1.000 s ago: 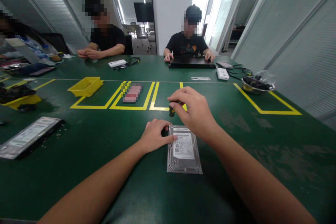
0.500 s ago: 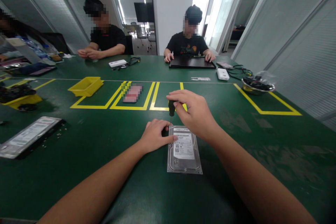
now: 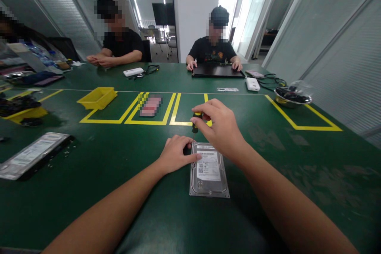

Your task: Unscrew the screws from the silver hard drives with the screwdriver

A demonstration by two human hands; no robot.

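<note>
A silver hard drive (image 3: 210, 184) with a white label lies flat on the green table in front of me. My left hand (image 3: 177, 152) grips its far left corner, thumb on the label and fingertips beside the screwdriver tip. Pinched between the thumb and fingers of my right hand (image 3: 220, 125) is a small black and yellow screwdriver (image 3: 195, 127). It stands nearly upright, and its thin shaft reaches down to that same corner. Whether the tip sits in a screw is too small to tell.
A second hard drive (image 3: 35, 156) lies at the left, with several loose screws (image 3: 61, 154) beside it. Beyond are a yellow bin (image 3: 98, 98), a blurred pink phone-like object (image 3: 151, 106) and a metal bowl (image 3: 293, 100). Two people sit across the table; one handles a black panel (image 3: 218, 70).
The fingers of my right hand have shifted around the screwdriver handle, uncovering its yellow top. My left hand and the hard drive have stayed put.
</note>
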